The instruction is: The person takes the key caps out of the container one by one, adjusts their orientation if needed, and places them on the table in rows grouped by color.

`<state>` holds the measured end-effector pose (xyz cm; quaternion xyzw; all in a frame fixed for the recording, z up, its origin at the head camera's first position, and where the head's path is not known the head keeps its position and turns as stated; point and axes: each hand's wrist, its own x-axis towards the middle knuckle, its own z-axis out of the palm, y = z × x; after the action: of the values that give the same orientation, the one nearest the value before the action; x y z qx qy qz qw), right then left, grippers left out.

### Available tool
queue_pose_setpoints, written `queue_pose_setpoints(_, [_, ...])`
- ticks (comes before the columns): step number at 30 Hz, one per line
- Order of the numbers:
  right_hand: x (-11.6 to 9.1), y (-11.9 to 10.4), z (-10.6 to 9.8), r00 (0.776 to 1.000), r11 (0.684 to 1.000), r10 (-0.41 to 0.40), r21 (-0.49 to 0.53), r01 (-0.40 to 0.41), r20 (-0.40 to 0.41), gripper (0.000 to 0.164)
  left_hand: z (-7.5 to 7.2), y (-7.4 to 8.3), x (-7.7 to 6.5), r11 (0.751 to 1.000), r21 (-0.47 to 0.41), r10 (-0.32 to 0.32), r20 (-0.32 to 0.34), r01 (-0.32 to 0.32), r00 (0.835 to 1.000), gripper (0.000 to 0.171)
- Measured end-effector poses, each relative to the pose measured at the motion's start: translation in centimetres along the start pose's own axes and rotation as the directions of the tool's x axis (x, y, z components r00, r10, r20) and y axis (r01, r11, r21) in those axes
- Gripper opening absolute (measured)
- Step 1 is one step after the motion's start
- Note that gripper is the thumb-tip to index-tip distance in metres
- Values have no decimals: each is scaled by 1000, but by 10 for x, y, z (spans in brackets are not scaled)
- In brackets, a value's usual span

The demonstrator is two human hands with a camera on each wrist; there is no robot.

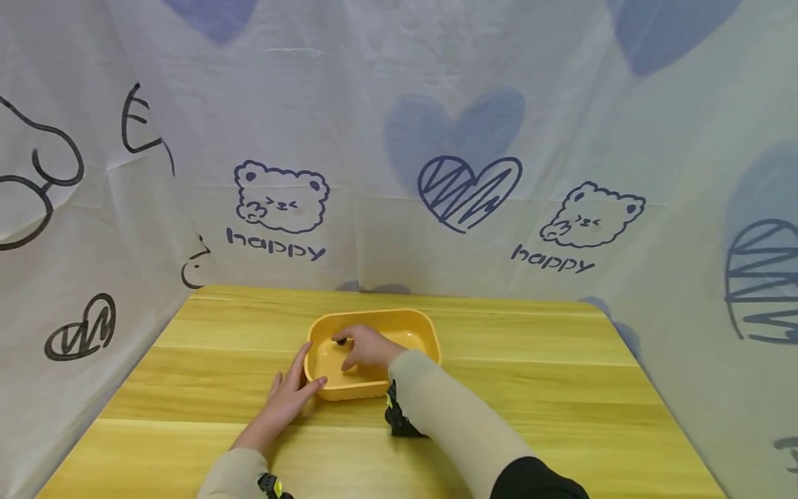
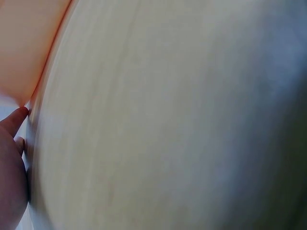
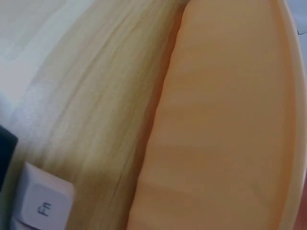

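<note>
A yellow rectangular plastic tray (image 1: 408, 315) stands on the wooden table. My left hand (image 1: 288, 398) rests against its near left corner in the head view, with thumb and fingers spread and touching the rim. My right hand (image 1: 370, 346) reaches down inside the tray, thumb apart from the other fingers. A small dark item (image 1: 340, 341) shows at those fingertips, too small to identify. In the left wrist view only part of the left fingers (image 2: 17, 120) appears, beside the tray wall (image 2: 26, 38). The right wrist view shows the tray's outer side (image 3: 220, 115), not the right hand's fingers.
Outside the tray, a white keycap marked Fn (image 3: 45, 201) and a dark edge (image 3: 5, 153) show in the right wrist view. The wooden table (image 1: 548, 402) reaches back to a printed cloth (image 1: 374, 229). Black wrist gear (image 1: 393, 409) hangs beneath the right sleeve.
</note>
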<state>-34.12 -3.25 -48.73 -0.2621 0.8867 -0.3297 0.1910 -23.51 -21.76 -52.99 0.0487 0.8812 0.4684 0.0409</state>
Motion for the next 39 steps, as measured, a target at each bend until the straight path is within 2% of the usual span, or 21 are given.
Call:
queue_pose_setpoints(10, [0, 8, -1, 995, 991, -32, -124, 43, 94, 47, 1, -3, 2, 1000, -6, 5, 1, -5, 1000, 80])
queue_pose_setpoints(18, [-14, 8, -4, 996, 988, 0, -152, 14, 92, 31, 2, -1, 2, 1000, -16, 0, 3, 0, 1000, 79])
queue_pose_setpoints(26, [-29, 7, -17, 998, 996, 12, -87, -6, 59, 31, 0, 3, 2, 1000, 10, 16, -16, -16, 1000, 78])
queue_pose_setpoints(32, [-43, 6, -32, 999, 994, -35, -103, 38, 24, 19, -5, 6, 2, 1000, 14, 21, -14, -21, 1000, 80])
queue_pose_setpoints(39, [-64, 13, -45, 998, 998, -65, 12, 65, -10, 16, -1, 2, 2, 1000, -2, 11, 7, -11, 1000, 82])
